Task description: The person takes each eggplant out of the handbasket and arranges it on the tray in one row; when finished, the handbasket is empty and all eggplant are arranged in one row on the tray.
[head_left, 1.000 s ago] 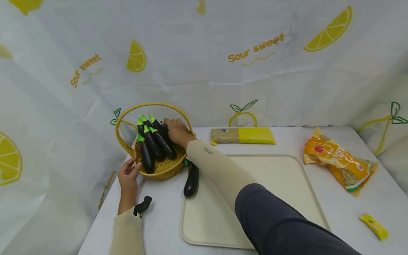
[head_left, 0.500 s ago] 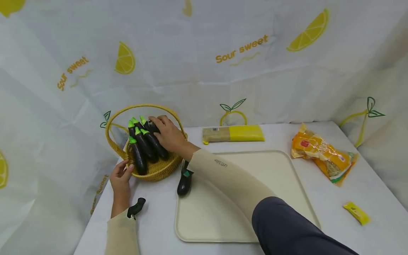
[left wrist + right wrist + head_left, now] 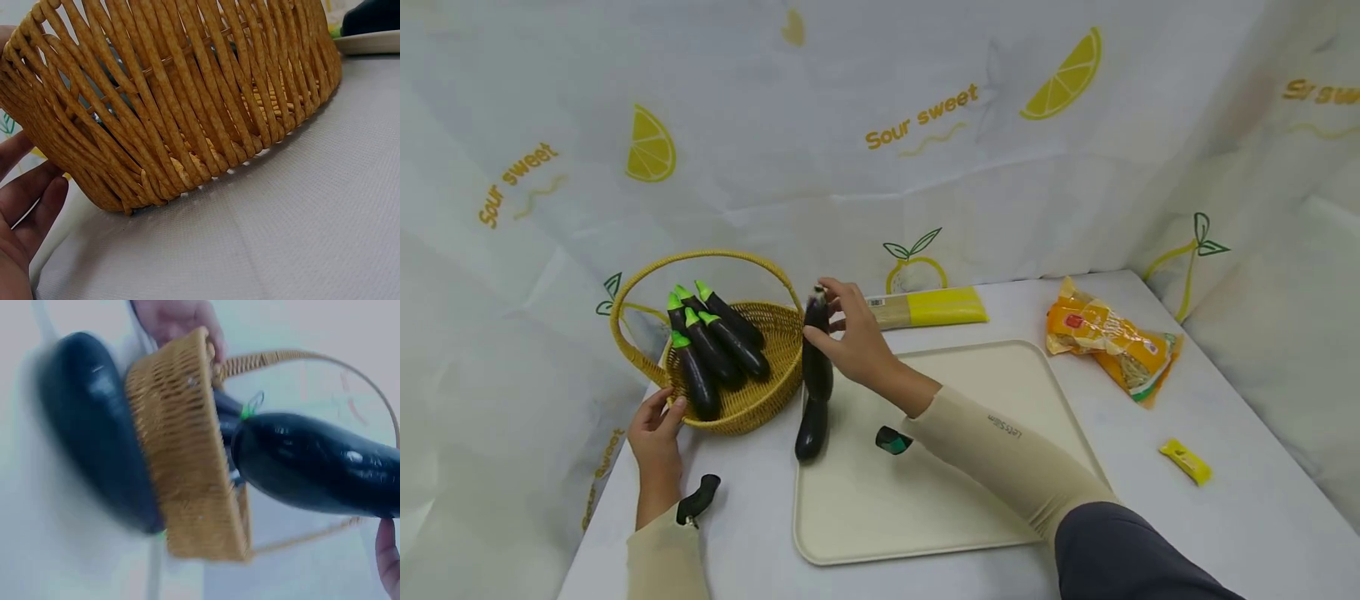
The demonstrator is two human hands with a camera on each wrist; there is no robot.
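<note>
In the head view my right hand (image 3: 853,337) pinches an eggplant (image 3: 817,354) near its stem end. It hangs upright beside the basket, above the left edge of the beige tray (image 3: 917,517). Below it another eggplant (image 3: 811,433) lies at that tray edge, partly overlapped by the held one. My left hand (image 3: 657,429) grips the near left rim of the yellow wicker basket (image 3: 767,404), its fingers reaching behind the wall in the left wrist view. Inside the basket several eggplants (image 3: 700,383) lie on the left, green stems pointing away. The right wrist view shows the held eggplant (image 3: 306,465) blurred.
Behind the tray lies a yellow-and-clear noodle packet (image 3: 943,308). To the right are an orange bag (image 3: 1108,337) and a small yellow packet (image 3: 1186,462). The basket's tall handle (image 3: 715,253) arches over it. A printed white cloth (image 3: 820,150) hangs at the back.
My right hand has lifted an eggplant from the right side of the basket and carried it rightward over the handle side to the tray's edge. My left hand has stayed at the basket rim.
</note>
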